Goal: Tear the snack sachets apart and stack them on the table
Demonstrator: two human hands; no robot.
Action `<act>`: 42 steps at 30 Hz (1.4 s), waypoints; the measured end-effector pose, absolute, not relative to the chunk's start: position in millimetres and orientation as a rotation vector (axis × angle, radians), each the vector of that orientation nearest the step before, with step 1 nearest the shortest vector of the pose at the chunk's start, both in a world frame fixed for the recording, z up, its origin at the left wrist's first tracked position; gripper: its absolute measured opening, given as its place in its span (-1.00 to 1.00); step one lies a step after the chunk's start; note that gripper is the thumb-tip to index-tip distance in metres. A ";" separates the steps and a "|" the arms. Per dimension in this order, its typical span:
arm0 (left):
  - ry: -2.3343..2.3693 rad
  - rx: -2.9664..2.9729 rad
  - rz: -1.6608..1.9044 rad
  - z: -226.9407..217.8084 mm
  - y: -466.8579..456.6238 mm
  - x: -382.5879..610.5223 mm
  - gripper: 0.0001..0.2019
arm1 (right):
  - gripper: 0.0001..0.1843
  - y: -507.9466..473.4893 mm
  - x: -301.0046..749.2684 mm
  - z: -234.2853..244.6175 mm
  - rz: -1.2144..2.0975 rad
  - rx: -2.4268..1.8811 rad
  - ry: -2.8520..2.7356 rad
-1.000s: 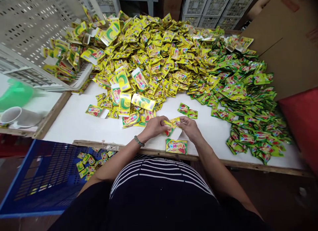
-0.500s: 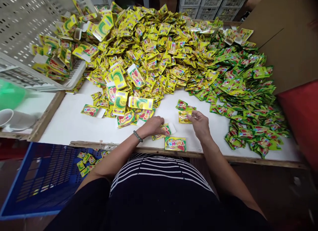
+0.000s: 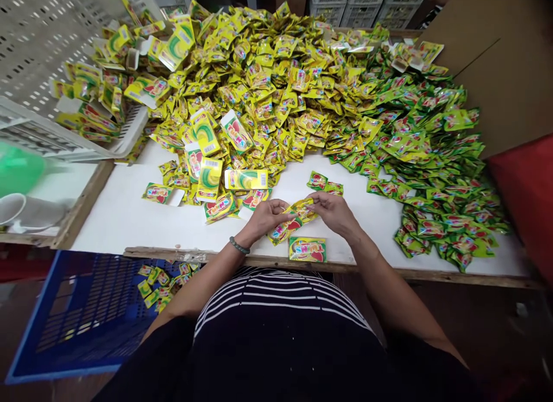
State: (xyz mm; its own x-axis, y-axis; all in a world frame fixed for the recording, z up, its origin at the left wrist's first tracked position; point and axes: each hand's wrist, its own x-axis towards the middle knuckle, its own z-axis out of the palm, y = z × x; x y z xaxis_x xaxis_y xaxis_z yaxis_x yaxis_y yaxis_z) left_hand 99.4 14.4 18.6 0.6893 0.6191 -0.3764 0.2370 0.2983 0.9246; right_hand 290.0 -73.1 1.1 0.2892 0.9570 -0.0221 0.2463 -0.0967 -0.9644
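My left hand [image 3: 264, 217] and my right hand [image 3: 333, 211] meet above the near edge of the white table [image 3: 129, 217]. Between them they pinch a small yellow sachet [image 3: 302, 209] with red fruit print, and a second piece, a carton [image 3: 283, 230], hangs below my left fingers. One flat yellow carton [image 3: 307, 249] lies on the table just in front of my hands. Two loose green sachets [image 3: 325, 183] lie just beyond them.
A huge heap of yellow sachets [image 3: 259, 74] fills the table's back, with a green heap [image 3: 432, 160] to the right. Flat cartons [image 3: 224, 171] lie left of centre. A tipped white crate [image 3: 52, 62] is at left, a blue crate [image 3: 78, 310] with sachets below, and cardboard [image 3: 496, 62] at right.
Half a second ago my right hand was out by the loose sachets taking one; now it has come back to my left hand, and both hold the sachet together.
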 end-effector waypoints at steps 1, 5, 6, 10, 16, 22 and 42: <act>0.826 1.255 0.293 19.6 14.5 98.8 -0.54 | -0.85 -70.6 290.2 3.0 0.901 -1.578 -1.204; 0.854 1.212 0.304 19.2 15.3 99.5 -0.57 | -0.88 -61.1 281.3 9.7 0.827 -1.616 -1.374; 0.855 1.210 0.307 18.5 15.4 100.2 -0.58 | -0.88 -59.1 278.6 9.9 0.805 -1.619 -1.399; 0.893 1.183 0.309 17.5 15.5 102.1 -0.57 | -0.78 -54.5 286.9 2.4 0.736 -1.668 -1.329; 0.872 1.026 0.302 18.6 12.1 101.8 -0.55 | -0.66 -55.8 350.8 -23.9 0.245 -2.304 -1.045; 0.809 0.927 0.330 16.7 4.6 103.3 -0.50 | -0.66 -66.9 363.5 -39.3 0.391 -2.421 -1.089; 0.826 1.284 0.349 8.8 9.5 94.2 -0.45 | -0.48 -99.3 313.2 0.5 0.772 -1.817 -0.731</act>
State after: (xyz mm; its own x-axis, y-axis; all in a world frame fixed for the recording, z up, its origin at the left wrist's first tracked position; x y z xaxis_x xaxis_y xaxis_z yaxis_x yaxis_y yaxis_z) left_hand 94.2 9.5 8.8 0.6737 0.6534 -0.3452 0.2073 0.2813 0.9370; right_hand 313.2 -99.3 0.5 0.6154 0.7677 -0.1786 0.1365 -0.3271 -0.9351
